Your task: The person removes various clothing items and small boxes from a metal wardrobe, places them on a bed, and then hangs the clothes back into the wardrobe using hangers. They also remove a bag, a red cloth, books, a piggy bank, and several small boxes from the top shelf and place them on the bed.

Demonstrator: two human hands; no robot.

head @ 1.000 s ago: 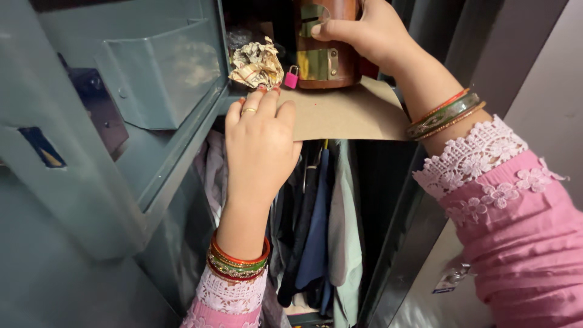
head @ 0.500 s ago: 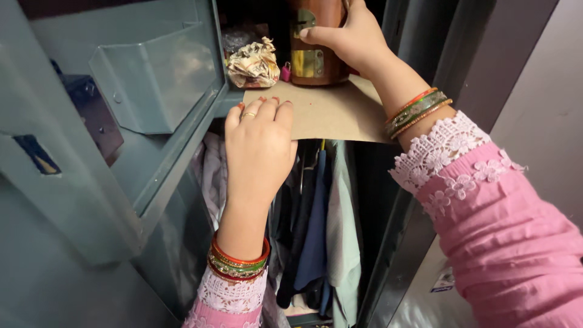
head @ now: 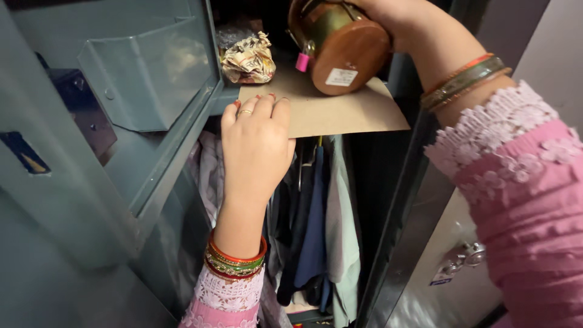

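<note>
My right hand (head: 398, 18) grips a round wooden box (head: 340, 42) with brass fittings, tilted and lifted off the shelf so its underside with a white sticker faces me. A small pink padlock (head: 302, 61) hangs from its clasp. My left hand (head: 255, 146) lies flat, fingers together, on the front edge of the brown paper liner (head: 340, 112) that covers the cupboard shelf. A crumpled wad of paper (head: 248, 59) sits on the shelf just left of the box.
The grey-green metal cupboard door (head: 91, 152) with its inner tray (head: 152, 79) stands open at left. Hanging clothes (head: 322, 225) fill the space under the shelf. A second metal door with a handle (head: 455, 264) is at lower right.
My right hand has tipped the wooden box and raised it off the paper liner, turning its base towards me. My left hand has stayed pressed on the liner's edge.
</note>
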